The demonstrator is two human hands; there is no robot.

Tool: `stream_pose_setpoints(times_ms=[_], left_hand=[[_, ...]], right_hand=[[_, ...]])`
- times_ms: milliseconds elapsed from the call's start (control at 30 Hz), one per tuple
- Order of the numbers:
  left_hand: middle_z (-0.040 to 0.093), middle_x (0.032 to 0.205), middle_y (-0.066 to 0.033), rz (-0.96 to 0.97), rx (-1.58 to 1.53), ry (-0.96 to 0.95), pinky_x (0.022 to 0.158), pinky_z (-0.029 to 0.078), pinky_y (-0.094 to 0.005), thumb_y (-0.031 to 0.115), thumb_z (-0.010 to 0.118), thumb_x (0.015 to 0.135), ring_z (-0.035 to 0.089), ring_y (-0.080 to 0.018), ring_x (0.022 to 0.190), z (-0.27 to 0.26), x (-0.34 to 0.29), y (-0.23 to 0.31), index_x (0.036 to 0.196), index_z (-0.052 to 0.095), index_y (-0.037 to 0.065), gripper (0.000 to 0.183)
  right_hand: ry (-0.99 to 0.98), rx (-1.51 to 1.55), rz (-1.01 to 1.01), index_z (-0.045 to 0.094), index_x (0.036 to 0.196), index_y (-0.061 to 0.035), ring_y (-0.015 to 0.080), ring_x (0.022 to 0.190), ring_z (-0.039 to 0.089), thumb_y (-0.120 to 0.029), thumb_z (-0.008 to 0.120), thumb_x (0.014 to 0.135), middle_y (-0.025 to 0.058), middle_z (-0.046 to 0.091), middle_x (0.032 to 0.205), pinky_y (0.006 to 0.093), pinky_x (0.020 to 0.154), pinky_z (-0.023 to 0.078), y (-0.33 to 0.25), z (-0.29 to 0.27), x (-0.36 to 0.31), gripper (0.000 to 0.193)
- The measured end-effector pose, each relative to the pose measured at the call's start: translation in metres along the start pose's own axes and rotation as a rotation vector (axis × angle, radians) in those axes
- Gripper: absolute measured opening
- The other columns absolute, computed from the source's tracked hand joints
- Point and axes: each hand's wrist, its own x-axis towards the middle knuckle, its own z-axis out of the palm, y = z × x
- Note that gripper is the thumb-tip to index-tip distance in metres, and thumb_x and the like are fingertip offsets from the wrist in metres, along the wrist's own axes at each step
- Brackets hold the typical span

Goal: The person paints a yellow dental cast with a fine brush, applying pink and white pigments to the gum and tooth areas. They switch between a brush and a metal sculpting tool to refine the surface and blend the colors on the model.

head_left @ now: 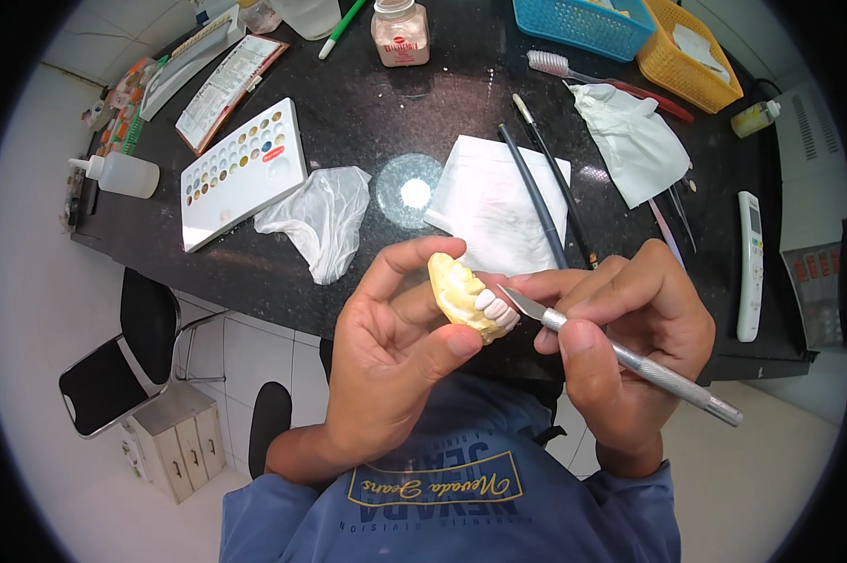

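Head view, cast (453, 293) gripped between fingers and thumb of left hand (386, 361), on the near side of the napkin (480, 225), white teeth (495, 308) set in it, knife (644, 362) pinched by fingers of right hand (644, 314), blade (525, 303) held by the teeth, contact unclear.

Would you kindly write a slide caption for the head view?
Left hand holding a yellow tooth model with white teeth, right hand holding a silver knife, blade close to them.
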Motion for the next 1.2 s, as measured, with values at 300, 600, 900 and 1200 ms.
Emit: stream_pose_setpoints(times_ms=[300,600,900,1200], left_hand=[[0.059,0.119,-0.0234,0.002,0.036,-0.01,0.1,0.045,-0.0342,0.0,0.065,0.085,0.059,-0.0233,0.111,-0.0004,0.0002,0.0002,0.131,0.033,-0.001,0.056],[0.059,0.119,-0.024,0.006,0.061,-0.02,0.102,0.043,-0.0358,0.003,0.067,0.085,0.058,-0.0243,0.114,-0.0004,0.0004,0.0009,0.131,0.033,0.0,0.056],[0.059,0.119,-0.0233,0.027,0.071,-0.028,0.101,0.043,-0.0358,0.004,0.067,0.086,0.058,-0.0241,0.114,-0.0012,0.0004,-0.0011,0.131,0.033,-0.001,0.056],[0.058,0.12,-0.0244,0.031,0.071,-0.035,0.101,0.044,-0.0357,0.004,0.067,0.086,0.057,-0.0252,0.114,-0.0014,0.0003,-0.0014,0.131,0.034,0.0,0.057]], right_hand=[[-0.011,-0.043,-0.018,0.047,0.078,-0.0013,0.0109,0.057,0.058,-0.006,0.058,0.082,0.0073,0.054,0.061,0.043,0.078,0.058,-0.001,-0.0014,0.0007,0.012],[0.0,-0.028,-0.009,0.047,0.077,-0.0017,0.0112,0.057,0.058,-0.008,0.06,0.082,0.0072,0.054,0.06,0.0437,0.078,0.058,-0.0033,-0.0003,0.0003,0.015],[0.006,-0.035,-0.008,0.047,0.076,-0.0018,0.0107,0.058,0.058,-0.01,0.061,0.083,0.0069,0.053,0.06,0.0439,0.078,0.058,-0.0035,0.0004,-0.001,0.017],[0.017,-0.016,0.008,0.047,0.076,-0.0024,0.011,0.057,0.058,-0.014,0.062,0.083,0.007,0.054,0.059,0.0421,0.078,0.057,-0.0038,-0.0001,-0.0015,0.02]])
